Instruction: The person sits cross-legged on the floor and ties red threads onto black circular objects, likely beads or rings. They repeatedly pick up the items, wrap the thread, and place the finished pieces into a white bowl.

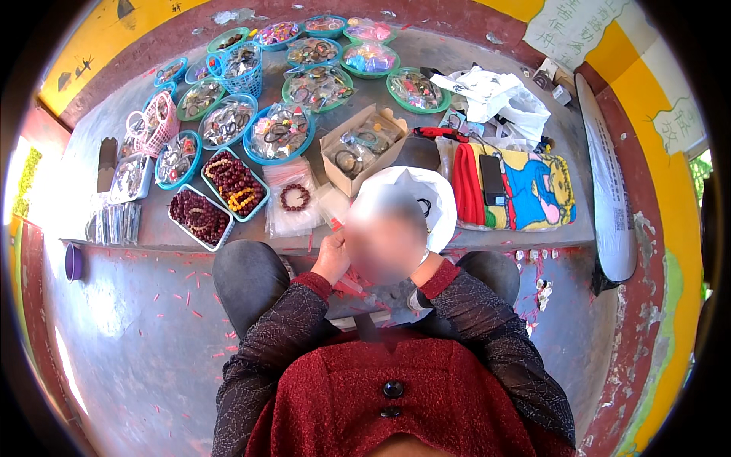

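Note:
My left hand (pixel 332 257) is in front of my body between my knees, its fingers curled in at the edge of a blurred patch. Whatever it grips is hidden by that patch. Of my right hand (pixel 426 270) only the wrist side shows; its fingers are lost in the blur. Just beyond both hands stands a round white container (pixel 443 199) with a dark loop (pixel 424 206) inside. To the left, a beaded bracelet (pixel 295 197) in dark red lies on a stack of clear plastic bags (pixel 285 225).
Trays of dark red beads (pixel 199 217) sit left, with blue and green baskets (pixel 279 134) of packaged trinkets behind. A cardboard box (pixel 364 148) holds bagged items. On the right, a phone (pixel 493 180) rests on a colourful folded cloth (pixel 537 194). Red scraps litter the floor.

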Available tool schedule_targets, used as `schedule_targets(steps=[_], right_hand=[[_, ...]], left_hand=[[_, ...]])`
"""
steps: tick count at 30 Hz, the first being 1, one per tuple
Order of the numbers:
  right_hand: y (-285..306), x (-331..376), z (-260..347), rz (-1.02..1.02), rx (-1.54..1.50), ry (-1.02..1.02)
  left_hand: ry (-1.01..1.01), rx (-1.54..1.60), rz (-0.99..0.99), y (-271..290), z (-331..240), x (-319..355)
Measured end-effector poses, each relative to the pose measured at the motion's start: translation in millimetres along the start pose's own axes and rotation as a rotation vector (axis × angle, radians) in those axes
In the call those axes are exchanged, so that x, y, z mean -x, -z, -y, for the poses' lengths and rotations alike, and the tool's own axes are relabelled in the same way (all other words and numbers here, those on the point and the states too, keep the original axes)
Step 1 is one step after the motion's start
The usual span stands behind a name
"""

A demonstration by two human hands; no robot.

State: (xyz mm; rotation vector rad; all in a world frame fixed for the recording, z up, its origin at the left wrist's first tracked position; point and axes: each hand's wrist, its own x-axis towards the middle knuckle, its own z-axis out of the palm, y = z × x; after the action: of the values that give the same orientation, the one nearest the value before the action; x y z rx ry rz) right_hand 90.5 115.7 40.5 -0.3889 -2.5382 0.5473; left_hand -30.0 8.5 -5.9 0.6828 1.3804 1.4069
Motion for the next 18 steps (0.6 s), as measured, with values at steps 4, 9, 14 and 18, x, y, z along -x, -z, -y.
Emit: schedule_targets(steps=[4,9,14,18], right_hand=[[-8,4,-6,-0.023,0.014,0.032],[-11,6,-6,0.025,0.118,0.077],[-17,9,-4,0.052,0.280,0.133],[-20,9,-4,0.043,0.287,0.145]], left_hand=[[-0.045,-0.153,0.005,-6,-16,7],[-0.272,-0.478,0.002,-2,-9,7],[-0.337,-0.647,0.043,-7,-24,11],[-0.417,-0.661,0.066,-10,-30,13]])
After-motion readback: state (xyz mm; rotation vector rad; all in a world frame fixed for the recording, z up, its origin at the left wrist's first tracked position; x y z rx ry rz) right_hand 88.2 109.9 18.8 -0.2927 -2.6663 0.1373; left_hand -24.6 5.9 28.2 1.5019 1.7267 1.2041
